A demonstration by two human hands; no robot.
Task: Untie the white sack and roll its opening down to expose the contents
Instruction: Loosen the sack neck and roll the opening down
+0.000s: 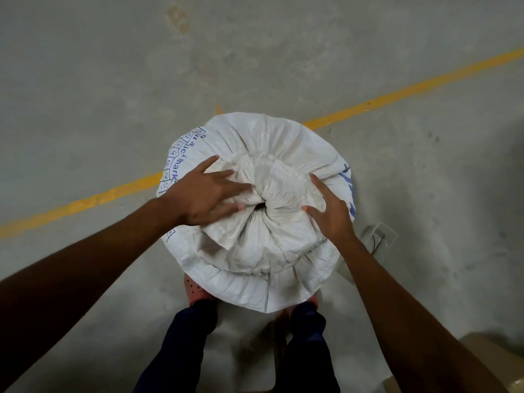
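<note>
Nearest, dark trouser legs and pink clogs stand against a bulging white woven-plastic sack with blue print, upright on the grey concrete floor. The left hand lies flat with fingers spread on the gathered cloth; the right hand rests beside it, fingers apart, gripping nothing. Between them the puckered mouth shows only a small dark gap, so untying looks barely done and rolling down remains. A brown cardboard box sits near right; beyond, a painted yellow line crosses bare floor, leaving free room.
</note>
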